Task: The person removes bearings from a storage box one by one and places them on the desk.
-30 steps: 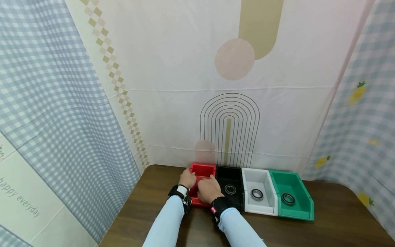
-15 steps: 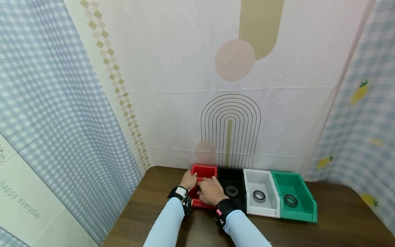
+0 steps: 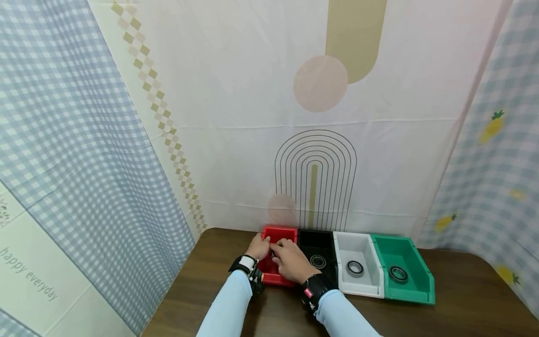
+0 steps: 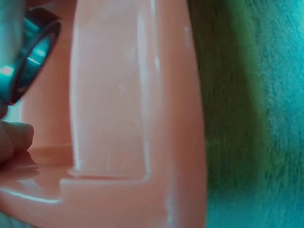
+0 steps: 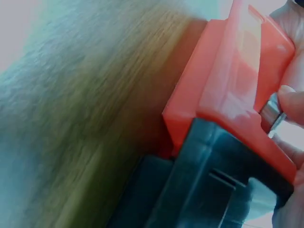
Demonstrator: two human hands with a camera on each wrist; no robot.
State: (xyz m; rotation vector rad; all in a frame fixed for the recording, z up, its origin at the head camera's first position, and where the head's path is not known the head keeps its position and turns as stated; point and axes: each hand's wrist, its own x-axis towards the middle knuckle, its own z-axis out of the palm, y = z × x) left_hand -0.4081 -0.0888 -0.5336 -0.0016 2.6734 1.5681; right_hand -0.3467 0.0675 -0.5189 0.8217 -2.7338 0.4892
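My left hand [image 3: 258, 248] grips the left wall of the red bin [image 3: 275, 279], with its thumb over the rim. Above the inside of that bin, my right hand [image 3: 293, 262] pinches a ball bearing [image 5: 272, 113] between thumb and fingers. The ring stands tilted on edge; in the left wrist view the same bearing [image 4: 42, 21] shows its dark rim beside the bin's wall. In the head view the right hand hides most of the bearing and part of the bin's floor.
Right of the red bin stand a black bin [image 3: 316, 239], a white bin [image 3: 353, 241] and a green bin [image 3: 391, 245], side by side. Each holds one bearing. They rest on a brown wooden table [image 3: 202, 285], with patterned cloth hanging behind and at the sides.
My right hand has shifted slightly right, and the bearing now shows between its fingers. The left hand keeps its hold on the red bin's wall.
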